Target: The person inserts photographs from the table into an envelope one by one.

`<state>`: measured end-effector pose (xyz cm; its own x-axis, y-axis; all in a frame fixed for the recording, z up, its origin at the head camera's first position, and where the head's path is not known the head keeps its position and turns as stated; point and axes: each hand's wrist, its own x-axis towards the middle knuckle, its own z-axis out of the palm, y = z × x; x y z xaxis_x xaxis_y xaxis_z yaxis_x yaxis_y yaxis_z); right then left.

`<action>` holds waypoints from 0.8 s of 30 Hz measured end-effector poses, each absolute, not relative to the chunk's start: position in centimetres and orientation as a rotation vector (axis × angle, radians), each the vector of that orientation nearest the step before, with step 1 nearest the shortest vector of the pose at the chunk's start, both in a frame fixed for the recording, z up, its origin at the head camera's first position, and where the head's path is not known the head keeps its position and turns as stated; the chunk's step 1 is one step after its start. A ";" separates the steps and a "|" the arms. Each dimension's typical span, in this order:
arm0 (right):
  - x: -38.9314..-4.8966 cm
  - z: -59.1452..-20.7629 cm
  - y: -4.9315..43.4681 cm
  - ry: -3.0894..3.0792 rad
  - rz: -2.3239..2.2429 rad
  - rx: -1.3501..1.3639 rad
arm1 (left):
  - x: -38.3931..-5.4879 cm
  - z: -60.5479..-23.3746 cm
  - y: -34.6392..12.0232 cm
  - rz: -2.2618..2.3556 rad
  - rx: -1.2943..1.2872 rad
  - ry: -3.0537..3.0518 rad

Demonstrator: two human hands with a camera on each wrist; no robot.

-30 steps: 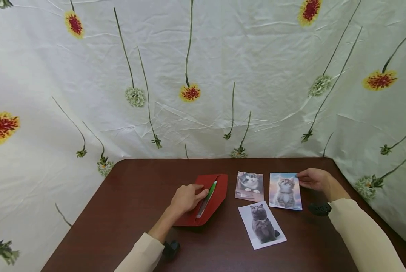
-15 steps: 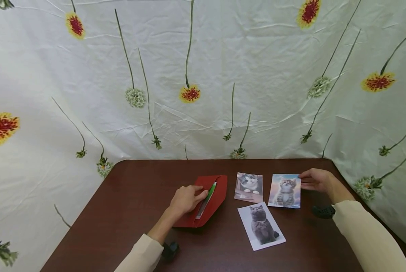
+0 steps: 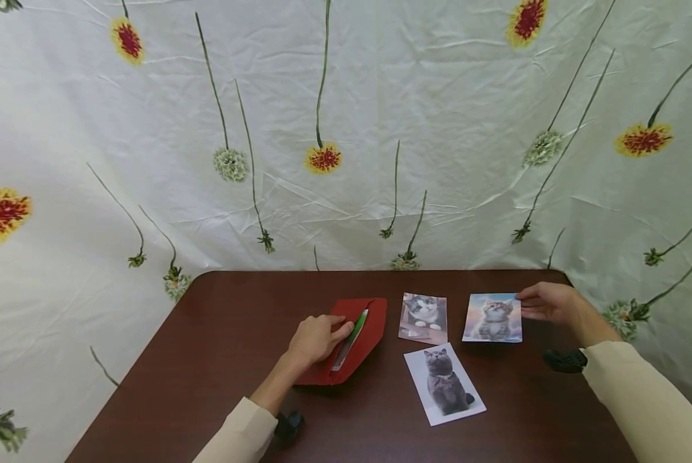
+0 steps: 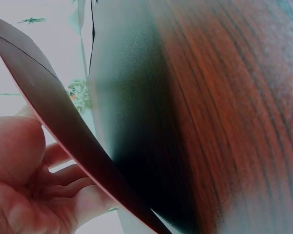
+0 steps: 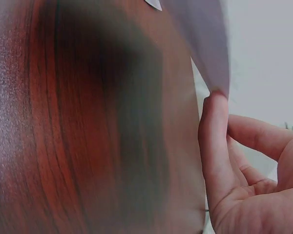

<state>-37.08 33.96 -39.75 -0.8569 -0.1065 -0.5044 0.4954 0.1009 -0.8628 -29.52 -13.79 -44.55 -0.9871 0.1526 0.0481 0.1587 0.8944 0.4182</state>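
My left hand grips a red envelope by its left side, holding its mouth apart. A card with a green end shows inside the opening. In the left wrist view the envelope is seen edge-on, tilted up from the tabletop, with the thumb and fingers on it. Off to the right, my right hand pinches the upper right corner of a kitten photo with a pastel sky. The right wrist view has that photo from behind, raised, its corner between thumb and fingers.
A grey-and-white cat photo lies between the envelope and the kitten photo. Nearer the front lies a grey cat photo on white, slanted. Behind the dark wood table hangs a white flowered cloth.
My right hand has moved right with the kitten photo, whose lower edge has come up off the table. The left hand and the envelope stay where they were.
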 end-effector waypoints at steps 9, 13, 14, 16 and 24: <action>-36.9 -38.6 33.2 1.975 -1.765 0.270 | -29.5 -44.5 -13.7 -0.692 -0.262 -3.035; -37.0 -38.2 32.3 1.981 -1.759 0.194 | -29.6 -44.5 -13.8 -0.688 -0.265 -3.035; -37.0 -38.2 32.0 1.987 -1.752 0.175 | -29.6 -44.5 -13.8 -0.684 -0.269 -3.036; -37.1 -38.1 31.5 1.989 -1.742 0.136 | -29.6 -44.4 -13.8 -0.683 -0.269 -3.039; -36.7 -37.2 28.5 1.982 -1.737 0.010 | -29.6 -44.4 -13.7 -0.671 -0.261 -3.050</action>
<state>-36.73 28.53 -37.25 -0.8745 -0.3141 -0.3695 0.3252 0.1855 -0.9273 -29.58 -13.65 -44.41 -0.9862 0.1602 0.0427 0.1633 0.8944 0.4163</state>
